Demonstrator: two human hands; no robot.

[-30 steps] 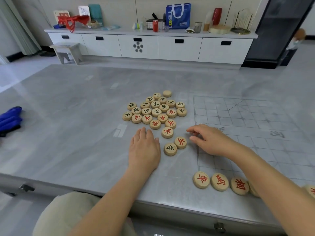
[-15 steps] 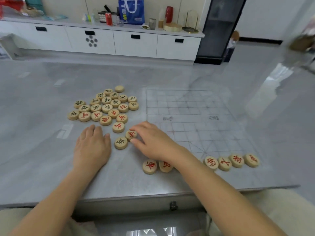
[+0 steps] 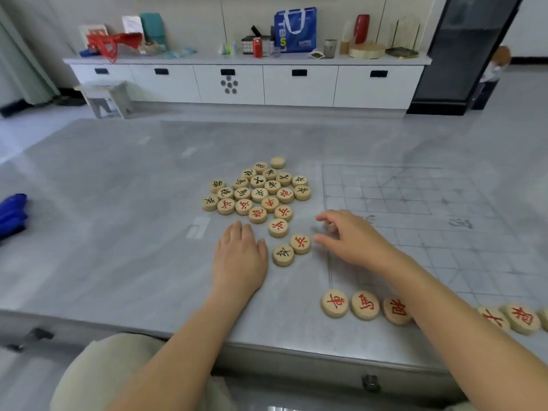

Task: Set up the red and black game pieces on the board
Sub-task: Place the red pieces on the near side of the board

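Observation:
A pile of round wooden pieces point(image 3: 259, 189) with red and black characters lies on the grey table, left of the faint clear board point(image 3: 415, 209). Several red pieces point(image 3: 364, 304) stand in a row along the board's near edge. Two loose pieces sit near my hands: one red point(image 3: 300, 244) and one black point(image 3: 283, 255). My left hand point(image 3: 238, 259) rests flat on the table, just left of the black piece. My right hand point(image 3: 353, 235) hovers just right of the red piece, fingers loosely bent, holding nothing.
A blue cloth-like object point(image 3: 12, 213) lies at the table's far left edge. A white cabinet point(image 3: 246, 81) with bags, cans and cups on top stands beyond the table. The table's front edge point(image 3: 267, 354) runs close below my forearms.
My right hand was touching the loose red piece half a second ago; now it is a little to the right of it with fingers apart. My left hand stayed flat.

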